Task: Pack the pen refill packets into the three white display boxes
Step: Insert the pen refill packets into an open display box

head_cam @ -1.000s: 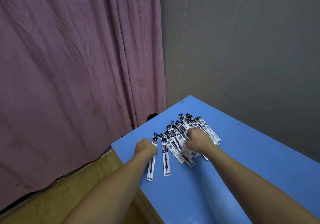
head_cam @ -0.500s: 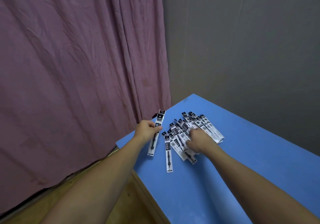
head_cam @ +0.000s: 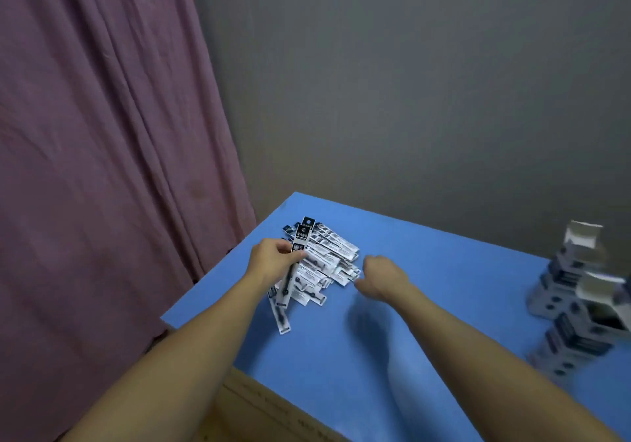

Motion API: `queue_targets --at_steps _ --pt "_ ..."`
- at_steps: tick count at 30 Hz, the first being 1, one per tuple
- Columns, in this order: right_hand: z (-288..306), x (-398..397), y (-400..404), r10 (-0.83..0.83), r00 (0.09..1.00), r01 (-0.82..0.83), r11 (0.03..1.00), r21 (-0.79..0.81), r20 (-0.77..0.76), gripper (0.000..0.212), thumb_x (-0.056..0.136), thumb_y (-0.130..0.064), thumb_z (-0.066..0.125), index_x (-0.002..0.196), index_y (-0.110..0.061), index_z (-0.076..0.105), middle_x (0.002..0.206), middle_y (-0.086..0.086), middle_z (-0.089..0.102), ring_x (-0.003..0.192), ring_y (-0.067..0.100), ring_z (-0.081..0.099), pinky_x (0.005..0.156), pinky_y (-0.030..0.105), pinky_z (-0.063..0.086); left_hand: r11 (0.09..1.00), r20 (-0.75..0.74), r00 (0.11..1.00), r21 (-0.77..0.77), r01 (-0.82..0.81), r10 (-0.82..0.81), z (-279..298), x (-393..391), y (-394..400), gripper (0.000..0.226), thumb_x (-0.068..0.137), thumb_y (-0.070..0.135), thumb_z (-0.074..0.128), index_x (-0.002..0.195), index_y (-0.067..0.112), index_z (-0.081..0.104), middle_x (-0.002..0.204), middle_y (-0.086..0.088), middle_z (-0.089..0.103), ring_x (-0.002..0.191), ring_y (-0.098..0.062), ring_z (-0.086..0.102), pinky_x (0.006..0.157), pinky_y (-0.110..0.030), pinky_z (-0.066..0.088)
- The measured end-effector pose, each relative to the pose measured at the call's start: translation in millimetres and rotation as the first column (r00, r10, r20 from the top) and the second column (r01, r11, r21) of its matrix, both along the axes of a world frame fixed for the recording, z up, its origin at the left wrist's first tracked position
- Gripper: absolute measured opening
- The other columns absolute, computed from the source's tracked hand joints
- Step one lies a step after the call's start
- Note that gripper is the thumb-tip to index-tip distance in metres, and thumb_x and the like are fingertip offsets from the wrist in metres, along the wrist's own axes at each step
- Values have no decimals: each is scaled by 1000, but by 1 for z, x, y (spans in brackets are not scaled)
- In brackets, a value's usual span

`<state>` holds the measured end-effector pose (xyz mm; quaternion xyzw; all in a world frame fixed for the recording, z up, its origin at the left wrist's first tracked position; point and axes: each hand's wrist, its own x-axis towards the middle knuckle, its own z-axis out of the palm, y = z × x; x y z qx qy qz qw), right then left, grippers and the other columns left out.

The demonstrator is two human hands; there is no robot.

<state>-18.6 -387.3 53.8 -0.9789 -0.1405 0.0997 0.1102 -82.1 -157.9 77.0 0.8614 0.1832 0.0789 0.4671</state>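
Observation:
A pile of black-and-white pen refill packets (head_cam: 329, 259) lies near the far left corner of the blue table (head_cam: 454, 271). My left hand (head_cam: 273, 259) pinches one refill packet (head_cam: 300, 242) and holds it tilted upright above the pile's left side. A single packet (head_cam: 280, 317) lies apart on the table below that hand. My right hand (head_cam: 384, 277) hovers just right of the pile, blurred, fingers loosely curled, with nothing visible in it. White display boxes (head_cam: 580, 242) (head_cam: 601, 289) stand at the table's right edge with their flaps open, also blurred.
A pink curtain (head_cam: 102, 168) hangs at the left and a grey wall (head_cam: 409, 83) runs behind the table. The table's near left edge (head_cam: 205, 339) drops to a wooden floor (head_cam: 259, 411). Bare blue surface lies between the pile and the boxes.
The view has swung right, bringing the boxes in. My left hand carried its packet over the pile's left side. My right hand came off the pile and moved right.

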Motion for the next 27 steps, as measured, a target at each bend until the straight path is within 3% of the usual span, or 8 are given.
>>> queue_targets --at_steps 3,6,14,18,20,22,24,27 --pt "0 -30 -32 -92 996 92 996 -14 -19 40 90 -33 54 124 -11 53 129 11 54 120 31 53 93 37 46 993 25 993 -17 115 -115 0 -6 -31 46 82 36 82 69 -2 60 56 1 41 58 -17 36 57 -32 28" --pt "-5 -64 -65 -183 983 183 983 -14 -20 35 90 -29 52 119 -10 54 124 10 56 113 29 55 89 38 50 974 20 975 -53 221 -221 -5 -17 -65 42 83 31 81 62 6 56 48 12 42 54 -14 37 56 -30 30" --pt "-13 -150 -151 -397 918 397 918 -12 -25 32 93 -32 51 117 -11 52 119 9 54 105 29 55 81 37 49 897 15 900 -86 435 -435 -14 -47 -165 29 85 27 80 66 10 65 53 9 53 56 -11 44 58 -28 35" --pt "-7 -181 -196 -496 868 496 868 -3 -27 28 93 -29 51 111 -9 52 110 9 55 100 29 56 78 36 48 859 30 865 -110 501 -500 -5 -55 -213 21 83 25 81 75 8 72 54 12 64 53 -1 59 57 -17 44" --pt "-4 -194 -218 -545 838 545 838 6 -26 22 92 -30 52 103 -11 50 106 8 54 97 28 56 77 36 49 838 26 843 -101 536 -537 -3 -57 -235 20 83 28 81 76 10 73 64 6 72 67 -10 70 66 -24 54" --pt "-2 -205 -240 -579 815 579 815 15 -21 25 92 -32 53 105 -11 51 112 9 57 103 29 57 78 37 49 836 26 840 -83 543 -543 1 -61 -257 21 83 30 81 77 11 73 70 1 71 69 -18 64 65 -28 50" --pt "0 -216 -264 -595 804 595 803 18 -3 34 92 -34 53 117 -10 54 121 10 57 111 30 56 81 37 48 835 34 838 -76 545 -544 4 -66 -279 23 84 28 80 76 9 72 69 1 65 65 -14 54 62 -26 43" --pt "4 -230 -299 -610 793 609 792 32 11 38 93 -34 54 122 -9 53 125 11 56 114 30 55 85 37 49 837 50 841 -76 542 -539 4 -73 -310 23 84 29 81 73 11 72 67 2 64 64 -14 53 63 -28 42"
